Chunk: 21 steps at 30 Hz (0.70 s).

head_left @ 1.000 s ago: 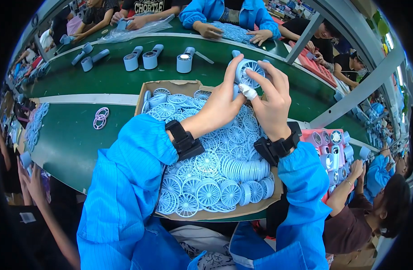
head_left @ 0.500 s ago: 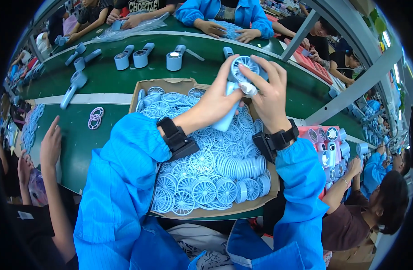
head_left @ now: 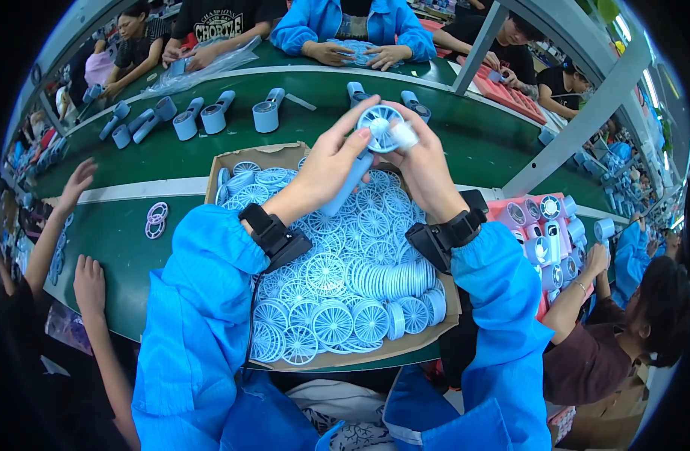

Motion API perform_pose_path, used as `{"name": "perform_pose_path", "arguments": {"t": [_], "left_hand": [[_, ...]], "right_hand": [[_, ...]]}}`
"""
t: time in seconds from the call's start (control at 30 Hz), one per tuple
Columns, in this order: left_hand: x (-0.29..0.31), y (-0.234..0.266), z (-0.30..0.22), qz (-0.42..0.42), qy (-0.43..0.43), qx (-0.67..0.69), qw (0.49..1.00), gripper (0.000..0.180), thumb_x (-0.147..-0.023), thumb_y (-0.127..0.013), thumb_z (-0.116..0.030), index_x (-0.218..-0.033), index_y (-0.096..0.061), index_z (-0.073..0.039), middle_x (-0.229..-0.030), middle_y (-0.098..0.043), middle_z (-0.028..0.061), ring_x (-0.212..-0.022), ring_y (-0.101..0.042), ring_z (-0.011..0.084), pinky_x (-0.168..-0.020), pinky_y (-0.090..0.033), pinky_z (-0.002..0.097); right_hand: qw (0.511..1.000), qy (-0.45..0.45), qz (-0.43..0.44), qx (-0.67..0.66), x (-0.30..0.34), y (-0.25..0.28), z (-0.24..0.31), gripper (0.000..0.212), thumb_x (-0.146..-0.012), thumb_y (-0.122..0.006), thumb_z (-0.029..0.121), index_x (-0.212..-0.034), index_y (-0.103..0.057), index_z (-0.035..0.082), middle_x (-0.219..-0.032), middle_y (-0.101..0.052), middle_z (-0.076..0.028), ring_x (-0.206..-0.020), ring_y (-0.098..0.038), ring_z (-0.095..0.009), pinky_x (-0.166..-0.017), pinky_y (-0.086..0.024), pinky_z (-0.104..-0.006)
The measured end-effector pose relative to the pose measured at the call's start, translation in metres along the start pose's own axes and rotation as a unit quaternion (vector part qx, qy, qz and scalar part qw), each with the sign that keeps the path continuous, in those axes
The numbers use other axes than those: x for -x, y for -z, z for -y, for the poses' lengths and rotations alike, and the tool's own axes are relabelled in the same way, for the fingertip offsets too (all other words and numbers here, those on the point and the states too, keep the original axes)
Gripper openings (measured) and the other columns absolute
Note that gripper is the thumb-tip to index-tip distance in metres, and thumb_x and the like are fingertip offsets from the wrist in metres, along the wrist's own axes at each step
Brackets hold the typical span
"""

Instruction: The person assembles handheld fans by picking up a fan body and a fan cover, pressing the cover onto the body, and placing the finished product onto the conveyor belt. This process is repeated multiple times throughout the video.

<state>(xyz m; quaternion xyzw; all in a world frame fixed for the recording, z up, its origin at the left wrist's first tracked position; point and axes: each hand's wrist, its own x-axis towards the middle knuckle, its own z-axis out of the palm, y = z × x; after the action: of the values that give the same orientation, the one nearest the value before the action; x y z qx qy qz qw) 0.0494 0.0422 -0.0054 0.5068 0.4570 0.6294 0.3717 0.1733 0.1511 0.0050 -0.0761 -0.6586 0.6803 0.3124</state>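
Above a cardboard box (head_left: pixel 451 319), my two hands hold a light-blue handheld fan (head_left: pixel 348 186), its round spoked face tilted up toward me. My left hand (head_left: pixel 322 169) is wrapped round the handle and the near side of the head, its thumb at the rim. On the other side, my right hand (head_left: pixel 422 167) closes on the fan head. A white wrapping (head_left: pixel 405 135) on one of its digits is smeared by motion at the grille. Round light-blue fan grilles (head_left: pixel 333 322) fill the box below, some lying loose, some stacked in a row.
Several blue fans (head_left: pixel 266 113) stand or lie on the green conveyor belt (head_left: pixel 74 161) beyond the box. Two linked pink rings (head_left: pixel 157 220) lie to the left. At right, a pink tray (head_left: pixel 516 201) holds fans, near a metal post (head_left: pixel 578 124). Co-workers sit on several sides.
The fan in my hands has shifted left and a little lower, its face turned more toward me. The view has shifted, and the co-worker's arms at left have moved. The belt fans stand differently.
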Motion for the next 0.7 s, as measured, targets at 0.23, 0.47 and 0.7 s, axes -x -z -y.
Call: {"name": "perform_pose_path", "arguments": {"t": [0.23,0.47,0.7], "left_hand": [[-0.001,-0.010,0.008,-0.011,-0.015,-0.068,0.997,0.052,-0.096,-0.045,-0.024,-0.144,-0.024,-0.017,-0.089,-0.058,0.0050,-0.063,-0.056,0.0101,-0.051,-0.048,0.0236],[-0.015,0.011,0.030,-0.038,0.099,0.031,0.994,0.063,-0.095,-0.048,-0.023,-0.146,-0.013,-0.015,-0.102,-0.060,0.0102,-0.072,-0.061,0.0136,-0.060,-0.050,0.0253],[-0.019,0.015,0.033,-0.099,0.137,-0.045,0.985,0.052,-0.097,-0.043,-0.028,-0.143,-0.023,-0.012,-0.105,-0.063,0.0114,-0.086,-0.060,0.0152,-0.076,-0.049,0.0297]], "right_hand": [[0.999,-0.025,-0.029,-0.035,0.002,0.007,-0.003,0.034,-0.095,-0.048,0.024,-0.122,-0.051,0.003,-0.110,-0.058,-0.007,-0.096,-0.058,-0.016,-0.082,-0.050,-0.0303],[0.979,-0.195,-0.024,-0.063,0.009,-0.012,-0.019,0.037,-0.094,-0.048,0.026,-0.124,-0.043,0.003,-0.101,-0.059,-0.009,-0.093,-0.060,-0.017,-0.077,-0.050,-0.0309],[0.882,-0.230,0.231,-0.340,-0.008,0.055,-0.070,0.030,-0.094,-0.047,0.022,-0.117,-0.043,0.004,-0.095,-0.057,-0.012,-0.092,-0.059,-0.021,-0.067,-0.049,-0.0315]]}}
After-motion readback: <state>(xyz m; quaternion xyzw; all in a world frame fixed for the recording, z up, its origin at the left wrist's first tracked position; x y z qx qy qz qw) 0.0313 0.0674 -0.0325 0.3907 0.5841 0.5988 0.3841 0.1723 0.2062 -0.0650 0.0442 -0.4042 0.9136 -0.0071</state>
